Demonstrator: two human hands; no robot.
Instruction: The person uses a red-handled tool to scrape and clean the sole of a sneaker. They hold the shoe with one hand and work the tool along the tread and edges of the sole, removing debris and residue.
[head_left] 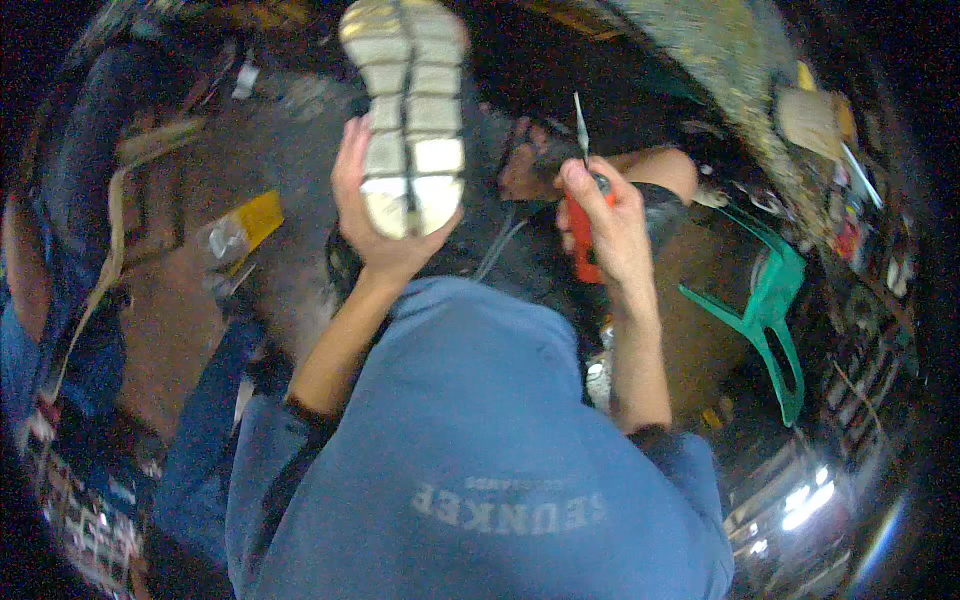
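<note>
head cam: worn on head | faces steeply down over blue-shirted torso (470,450) | close range | fisheye, edges bend

The things rest on a rough, dusty ground (300,170) of grey-brown earth or concrete, bare in its middle stretch. A flattened yellow and clear packet (240,230) lies on it at the left, with a wooden frame of pale slats (150,150) just beyond. At the right a green plastic piece (770,300), perhaps a stool or hanger, lies on browner ground near a cluttered heap of small tools (850,210).
</note>
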